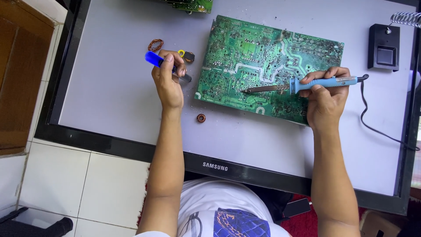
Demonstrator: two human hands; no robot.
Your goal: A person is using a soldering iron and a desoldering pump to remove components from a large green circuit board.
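Observation:
A green circuit board lies solder side up on a flat grey screen panel. My right hand grips a blue-handled soldering iron, whose dark tip touches the board near its lower left part. My left hand rests left of the board and holds a blue-capped desoldering pump; its grey nozzle end points toward the board's left edge, a little apart from it.
A small copper coil lies below the board, another copper coil and a yellow ring part above my left hand. A black iron stand sits at the right, its cable trailing. Another green board pokes in at top.

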